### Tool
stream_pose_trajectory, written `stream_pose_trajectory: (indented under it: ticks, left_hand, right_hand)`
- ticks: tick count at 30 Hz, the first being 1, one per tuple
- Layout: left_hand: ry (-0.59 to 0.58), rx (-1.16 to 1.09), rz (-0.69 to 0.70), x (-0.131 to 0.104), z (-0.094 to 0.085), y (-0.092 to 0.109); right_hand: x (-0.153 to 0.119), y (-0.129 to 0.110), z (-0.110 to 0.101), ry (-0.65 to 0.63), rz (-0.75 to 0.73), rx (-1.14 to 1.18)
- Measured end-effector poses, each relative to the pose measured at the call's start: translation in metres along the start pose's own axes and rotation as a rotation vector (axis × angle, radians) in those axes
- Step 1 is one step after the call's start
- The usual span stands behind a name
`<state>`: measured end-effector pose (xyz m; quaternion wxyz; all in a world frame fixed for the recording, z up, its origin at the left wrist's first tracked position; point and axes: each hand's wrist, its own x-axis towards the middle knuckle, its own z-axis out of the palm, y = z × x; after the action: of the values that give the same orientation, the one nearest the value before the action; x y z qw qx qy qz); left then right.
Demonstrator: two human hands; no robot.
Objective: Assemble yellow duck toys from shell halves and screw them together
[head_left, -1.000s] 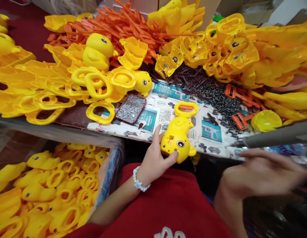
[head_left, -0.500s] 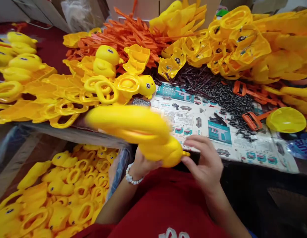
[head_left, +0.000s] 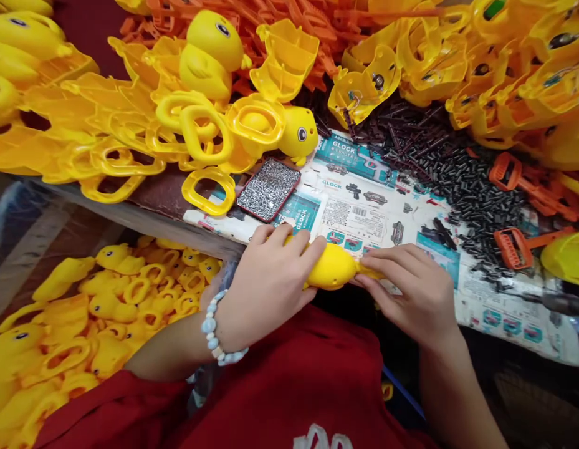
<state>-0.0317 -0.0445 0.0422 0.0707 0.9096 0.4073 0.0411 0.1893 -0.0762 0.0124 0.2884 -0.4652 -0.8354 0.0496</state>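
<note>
Lying nr: screw tray [head_left: 286, 199], black pins [head_left: 485, 215]. Yellow toy [head_left: 334, 267] rounded, part-hidden by gripping L hand [head_left: 268, 284]; R hand [head_left: 415, 290] pinching end.

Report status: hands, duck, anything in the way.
Left hand wrapped over duck. Right hand pinching its right-hand tip. Tray just beyond left hand, clear of duck.

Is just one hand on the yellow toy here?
No, the left hand grips the yellow toy while the right hand pinches a small protruding part at its end.
</note>
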Motion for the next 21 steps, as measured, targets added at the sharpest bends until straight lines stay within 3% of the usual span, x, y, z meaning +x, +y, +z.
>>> stream_pose_trajectory:
  ticks: [5, 6, 8, 10, 11, 12, 14, 17, 19, 21]
  left_hand:
    - [0.057, -0.064, -0.038, -0.003, -0.001, -0.003]
    - [0.045, -0.128, -0.050, -0.004, -0.002, -0.008]
    - [0.020, -0.340, -0.108, -0.006, -0.002, -0.019]
    - [0.014, -0.679, -0.166, -0.011, 0.005, -0.028]
    - [0.009, -0.883, -0.179, -0.013, 0.011, -0.030]
    - [0.006, -1.102, -0.161, -0.016, 0.018, -0.030]
    - [-0.034, -1.445, -0.118, -0.022, 0.036, -0.027]
    - [-0.050, -1.526, -0.173, -0.029, 0.057, -0.017]
    - [0.080, -1.462, -0.264, -0.032, 0.066, -0.011]
    - [0.341, -1.481, -0.357, -0.034, 0.074, -0.007]
  right_hand:
    - [0.004, -0.010, -0.001, 0.142, 0.082, -0.020]
    - [0.005, -0.014, -0.003, 0.216, 0.099, 0.027]
    - [0.006, -0.023, -0.006, 0.487, 0.162, 0.124]
    - [0.007, -0.033, -0.003, 0.722, 0.273, 0.235]
    - [0.009, -0.038, 0.001, 0.726, 0.329, 0.314]
    - [0.012, -0.041, 0.006, 0.653, 0.380, 0.417]
    - [0.021, -0.044, 0.017, 0.418, 0.428, 0.621]
    - [0.036, -0.040, 0.025, 0.264, 0.369, 0.691]
    - [0.038, -0.036, 0.024, 0.217, 0.291, 0.582]
    - [0.032, -0.030, 0.026, 0.118, 0.211, 0.435]
